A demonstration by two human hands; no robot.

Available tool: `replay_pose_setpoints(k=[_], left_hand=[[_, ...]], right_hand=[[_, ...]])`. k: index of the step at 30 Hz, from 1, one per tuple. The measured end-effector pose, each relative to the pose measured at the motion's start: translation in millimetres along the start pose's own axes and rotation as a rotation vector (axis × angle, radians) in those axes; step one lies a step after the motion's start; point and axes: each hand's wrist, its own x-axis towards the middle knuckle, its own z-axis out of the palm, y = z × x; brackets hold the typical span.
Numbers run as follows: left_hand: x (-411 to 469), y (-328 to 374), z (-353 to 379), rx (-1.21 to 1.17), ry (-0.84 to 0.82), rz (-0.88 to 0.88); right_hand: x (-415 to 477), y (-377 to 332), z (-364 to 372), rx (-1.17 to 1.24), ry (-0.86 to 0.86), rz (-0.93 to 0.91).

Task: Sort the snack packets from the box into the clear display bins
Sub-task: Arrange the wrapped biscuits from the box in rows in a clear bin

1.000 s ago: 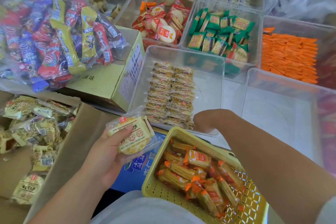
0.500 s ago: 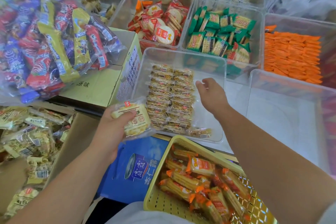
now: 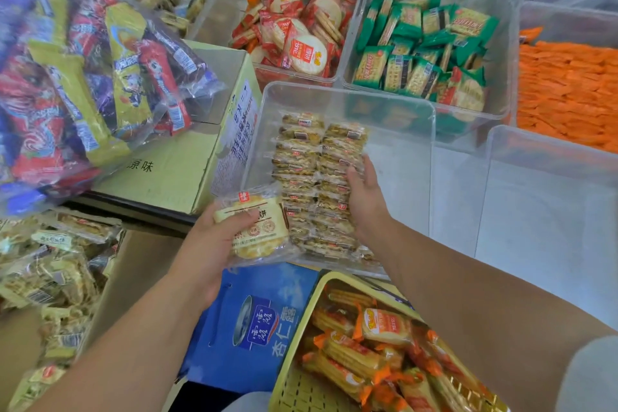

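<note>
A large clear plastic sack of red, yellow and purple snack bars [image 3: 83, 77] lies on a closed yellow-green carton [image 3: 174, 177] at the left; its far-left side is blurred. Behind and to the right stand clear plastic display bins: one with red round-cracker packets [image 3: 301, 33], one with green cracker packets [image 3: 418, 50], and one with orange packets [image 3: 568, 87] that is cut off by the right edge. The bins further back are cut off at the top.

The front clear bin [image 3: 401, 160] holds two rows of pale, clear-wrapped snack packets [image 3: 301, 157] against its left side. The rows run away from the person, with the packets on edge and each one's long axis crossing the bin. The rows' near end is hidden behind the wrist and the held packet.

At lower left an open brown cardboard box [image 3: 140, 264], cut by the frame, holds more pale packets [image 3: 50, 271]. Near the bottom, a yellow plastic mesh basket [image 3: 302, 388] of orange-ended packets sits beside a blue printed bag [image 3: 254, 328].

The left hand [image 3: 207, 251] grips a clear-wrapped packet of round crackers with a cream label [image 3: 257, 227] at the front bin's near left corner. Its fingers curl under it and the thumb lies on top. The label faces up, and the end with the red mark points away from the person.

The right hand [image 3: 364, 201] is inside the bin, its fingers [image 3: 363, 170] nearly straight and close together. They lie against the right-hand row and hold nothing.
</note>
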Motion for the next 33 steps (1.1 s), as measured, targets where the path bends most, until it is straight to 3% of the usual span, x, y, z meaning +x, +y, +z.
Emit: replay_pose_setpoints(k=[6,10,13,19,24,30,33], left_hand=[[1.2,-3.3,-0.9,-0.018,0.008,0.009],[2.5,-4.1,0.0,-0.004,0.050,0.016],[2.6,-4.3,0.4,0.008,0.056,0.017],[0.9,-5.6,1.1,-0.007,0.050,0.016],[-0.1,-3.7,2.1,-0.013,0.049,0.027],[-5.6,0.8,5.8,-0.028,0.056,0.035],[-14.3,0.5,12.1,-0.082,0.118,0.100]], right_hand=[[3.0,-3.5,-4.4,0.073,-0.030,0.040],[16.9,-22.6,-9.5,0.095,0.134,0.112],[30.7,-41.2,-13.9,-0.008,0.208,-0.025],[49.8,-68.8,-15.2,-0.613,0.133,-0.447],[65.9,-83.4,-9.0,-1.133,-0.079,-0.470],[58.5,-94.5,-8.8,-1.294,-0.161,-0.463],[41.5,-100.4,-8.8,-1.414,-0.076,-0.479]])
